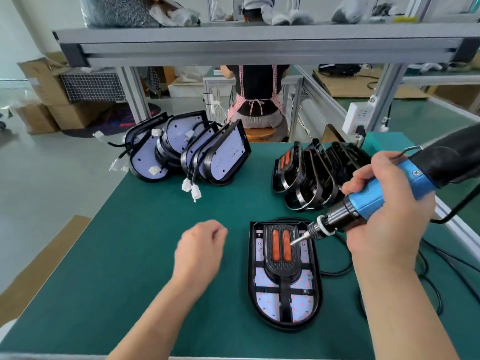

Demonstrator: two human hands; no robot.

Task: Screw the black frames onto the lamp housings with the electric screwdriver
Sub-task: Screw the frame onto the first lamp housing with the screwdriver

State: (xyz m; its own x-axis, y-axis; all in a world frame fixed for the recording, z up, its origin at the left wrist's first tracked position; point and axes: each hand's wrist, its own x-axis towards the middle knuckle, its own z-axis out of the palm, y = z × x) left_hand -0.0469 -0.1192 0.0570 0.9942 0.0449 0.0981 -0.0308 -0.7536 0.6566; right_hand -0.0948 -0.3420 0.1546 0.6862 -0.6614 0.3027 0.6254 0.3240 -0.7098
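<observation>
Electric screwdriver [368, 196] held in right grip [389, 211], bit tilted over black frame [281, 258] seated in lamp housing [253, 284] on desk [142, 242]. Left grip [200, 248] curled near housing, contents hidden. Bit to be squared on screw hole; housing to be steadied.

The left grip [200, 246] and right grip [389, 219] are bare, as are both forearms [155, 315].

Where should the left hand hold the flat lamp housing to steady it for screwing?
Likely its long left rim, fingers coming from the left: the lamp housing lies flat, that rim is bare and nearest the left hand, while the electric screwdriver is over its upper right.
</observation>
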